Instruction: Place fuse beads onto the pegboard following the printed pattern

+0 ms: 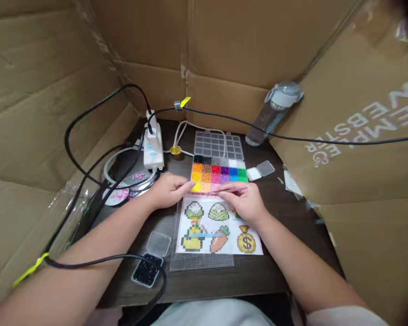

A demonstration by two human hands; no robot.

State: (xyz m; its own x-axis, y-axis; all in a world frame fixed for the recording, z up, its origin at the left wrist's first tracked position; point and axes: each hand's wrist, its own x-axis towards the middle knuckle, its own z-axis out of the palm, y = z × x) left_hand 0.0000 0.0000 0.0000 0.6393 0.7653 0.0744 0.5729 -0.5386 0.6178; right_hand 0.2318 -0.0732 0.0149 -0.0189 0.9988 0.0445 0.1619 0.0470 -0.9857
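My left hand rests at the top left corner of a pattern sheet printed with pixel pictures, its fingers curled by the near edge of a bead box of many colours. My right hand lies over the sheet's top right and pinches thin pink tweezers that point left along the box edge. A clear pegboard lies over the sheet's left part, with a light blue stick on it.
The box's clear lid stands open behind it. A small black bead tray and its clear lid sit at the near left. A white charger, black cables, a water bottle and cardboard walls surround the dark table.
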